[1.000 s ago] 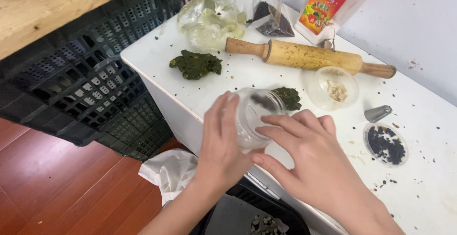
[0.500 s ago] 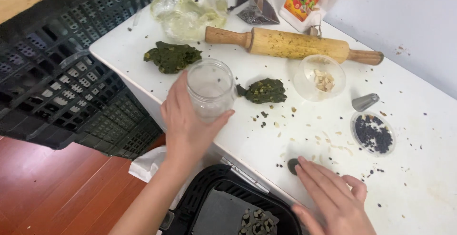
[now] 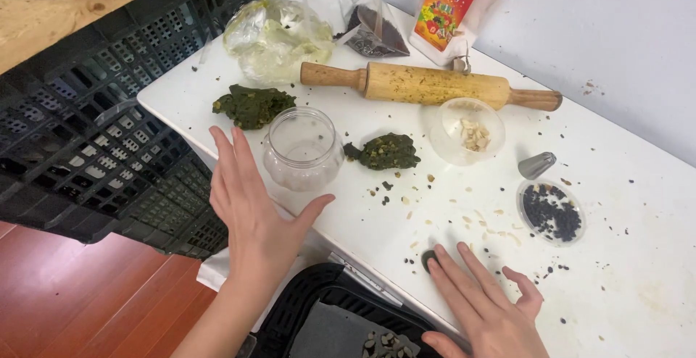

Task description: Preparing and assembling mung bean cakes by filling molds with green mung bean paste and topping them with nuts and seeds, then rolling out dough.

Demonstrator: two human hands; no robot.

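An empty clear glass jar (image 3: 302,148) stands upright on the white table (image 3: 638,285). My left hand (image 3: 252,202) is open just in front of it, fingers spread, not touching it. My right hand (image 3: 484,304) lies flat and open near the table's front edge, fingertips beside a small dark round piece (image 3: 428,259). A dark green lump of dough (image 3: 385,151) sits to the right of the jar, and another green lump (image 3: 251,105) lies to its left.
A wooden rolling pin (image 3: 428,85) lies across the back. A clear cup of pale bits (image 3: 468,132), a metal piping tip (image 3: 536,164), a lid of dark seeds (image 3: 551,211), bags and a red packet (image 3: 443,11) stand around. Black crates (image 3: 87,140) are at left; a black basket (image 3: 341,322) sits below.
My left hand set the jar down on the table and let go of it. My right hand moved from the jar to the table's front edge.
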